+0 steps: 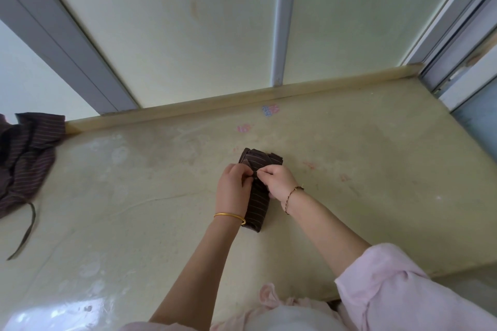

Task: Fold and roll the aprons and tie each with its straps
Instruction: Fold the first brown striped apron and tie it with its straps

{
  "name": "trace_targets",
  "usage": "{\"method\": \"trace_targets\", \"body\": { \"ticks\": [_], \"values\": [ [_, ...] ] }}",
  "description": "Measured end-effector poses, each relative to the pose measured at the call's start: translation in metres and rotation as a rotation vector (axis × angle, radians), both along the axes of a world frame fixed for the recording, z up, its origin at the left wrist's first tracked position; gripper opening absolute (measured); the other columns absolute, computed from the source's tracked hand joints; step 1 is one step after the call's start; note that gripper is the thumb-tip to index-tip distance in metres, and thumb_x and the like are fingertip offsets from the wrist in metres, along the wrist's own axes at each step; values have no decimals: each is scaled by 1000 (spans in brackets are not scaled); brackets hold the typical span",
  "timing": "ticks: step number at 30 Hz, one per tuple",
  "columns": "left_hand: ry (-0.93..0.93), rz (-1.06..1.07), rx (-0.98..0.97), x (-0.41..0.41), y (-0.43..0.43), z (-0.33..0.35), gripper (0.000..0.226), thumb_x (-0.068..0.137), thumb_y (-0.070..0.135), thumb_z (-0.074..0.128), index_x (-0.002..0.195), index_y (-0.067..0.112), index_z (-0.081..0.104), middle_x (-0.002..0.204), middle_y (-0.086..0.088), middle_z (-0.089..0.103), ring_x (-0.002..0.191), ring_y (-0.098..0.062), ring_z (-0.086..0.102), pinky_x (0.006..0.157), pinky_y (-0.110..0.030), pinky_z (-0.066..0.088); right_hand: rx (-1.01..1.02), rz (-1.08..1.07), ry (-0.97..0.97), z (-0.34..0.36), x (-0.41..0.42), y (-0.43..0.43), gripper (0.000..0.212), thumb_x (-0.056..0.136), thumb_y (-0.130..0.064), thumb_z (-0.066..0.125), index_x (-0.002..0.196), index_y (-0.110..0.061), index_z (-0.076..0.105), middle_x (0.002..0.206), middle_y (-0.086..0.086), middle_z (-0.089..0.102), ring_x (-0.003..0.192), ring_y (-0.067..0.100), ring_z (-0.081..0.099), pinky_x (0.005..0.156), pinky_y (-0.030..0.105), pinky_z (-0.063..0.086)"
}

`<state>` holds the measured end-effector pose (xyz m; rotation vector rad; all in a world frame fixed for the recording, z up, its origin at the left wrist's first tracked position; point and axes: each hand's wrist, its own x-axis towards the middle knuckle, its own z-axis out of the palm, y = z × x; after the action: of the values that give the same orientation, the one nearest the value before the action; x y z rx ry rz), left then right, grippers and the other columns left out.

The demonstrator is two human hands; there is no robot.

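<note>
Rolled apron [257,205] is sitting on the counter [134,196] as a tight little bundle, dark brown cloth with thin pale stripes, one end pointing away from the person and the other back toward them. Both hands are right on top of its middle: left hand [233,183] on the left side of the roll, right hand [277,179] on the right side, fingers curled in and pinching a small bit of dark fabric where the fingertips meet. Honestly can't tell if that bit is a strap or just a fold, it's tiny and mostly covered by the fingers. The middle of the roll is hidden under the hands too. Way off to the left of the roll there's a second apron [25,158], same striped cloth, crumpled and cut off by the picture's edge, with a thin strap [27,230] trailing loose. The counter is glossy beige with faint pink and blue smudges beyond the roll.
</note>
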<state>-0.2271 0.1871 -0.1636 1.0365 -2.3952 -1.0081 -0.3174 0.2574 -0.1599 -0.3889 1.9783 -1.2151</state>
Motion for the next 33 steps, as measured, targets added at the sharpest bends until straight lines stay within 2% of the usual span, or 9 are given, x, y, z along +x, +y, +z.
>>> {"method": "trace_targets", "body": {
  "ticks": [3, 8, 12, 18, 23, 26, 29, 31, 33],
  "values": [
    [-31, -52, -27, 0, -2, 2, 13, 84, -1, 60, 95, 1, 66, 98, -7, 58, 84, -20, 56, 74, -18, 39, 11, 57, 27, 0, -3, 0, 26, 95, -13, 50, 71, -20, 58, 58, -10, 44, 57, 7, 41, 54, 21, 31],
    [-107, -174, -107, -2, -7, 5, 7, 83, -1, 60, 87, 0, 66, 94, -9, 56, 81, -25, 57, 70, -23, 40, 81, 153, 149, -1, -6, 4, 17, 96, -17, 49, 94, -10, 64, 85, 0, 60, 85, 18, 55, 78, 32, 45],
    [-91, -98, -93, -3, -6, 6, 2, 76, 2, 60, 76, 2, 62, 87, -4, 50, 67, -25, 52, 60, -30, 43, -2, 46, 102, -3, -5, 5, 20, 91, -5, 49, 82, -22, 55, 68, -5, 49, 62, 11, 46, 59, 23, 36],
    [-185, 19, -19, 2, -13, 1, 7, 78, 10, 60, 73, 7, 56, 78, 0, 45, 66, -19, 44, 55, -21, 35, -7, -85, 164, -6, -9, 15, 33, 85, 5, 54, 75, -22, 38, 65, -1, 43, 65, 16, 43, 61, 20, 38],
    [-263, 40, 76, 3, -18, -1, 2, 84, 12, 58, 82, 12, 57, 88, -1, 51, 75, -16, 47, 58, -18, 34, 16, -124, 42, -10, -13, 18, 24, 86, 2, 53, 81, -17, 39, 70, 7, 53, 52, 16, 44, 46, 23, 38],
    [-266, 77, 293, 4, -31, 1, 12, 83, 10, 59, 95, 13, 57, 104, -7, 56, 84, -19, 53, 73, -27, 46, 82, -133, -34, -12, -19, 26, 14, 91, -9, 55, 98, -10, 42, 76, 7, 58, 48, 15, 53, 41, 23, 46],
    [-300, 113, 642, 0, -37, 12, 41, 87, 14, 60, 125, 10, 45, 112, -9, 55, 74, -15, 54, 63, -24, 51, 87, -169, -191, -12, -20, 27, 24, 93, -14, 57, 111, -8, 42, 93, 9, 58, 63, 20, 61, 48, 28, 54],
    [-372, 49, 640, -4, -38, 15, 50, 89, 16, 60, 135, 10, 40, 117, -10, 55, 76, -15, 53, 56, -19, 46, 51, -107, -248, -12, -18, 25, 20, 94, -14, 56, 110, -9, 47, 109, 13, 59, 84, 25, 62, 58, 33, 56],
    [-367, 15, 648, -6, -40, 20, 52, 89, 14, 60, 138, 11, 40, 125, -9, 54, 88, -19, 56, 59, -19, 49, -34, -111, -294, -5, -17, 27, 20, 93, -12, 56, 112, -9, 49, 114, 12, 59, 94, 26, 61, 69, 37, 55]
  ]
}}
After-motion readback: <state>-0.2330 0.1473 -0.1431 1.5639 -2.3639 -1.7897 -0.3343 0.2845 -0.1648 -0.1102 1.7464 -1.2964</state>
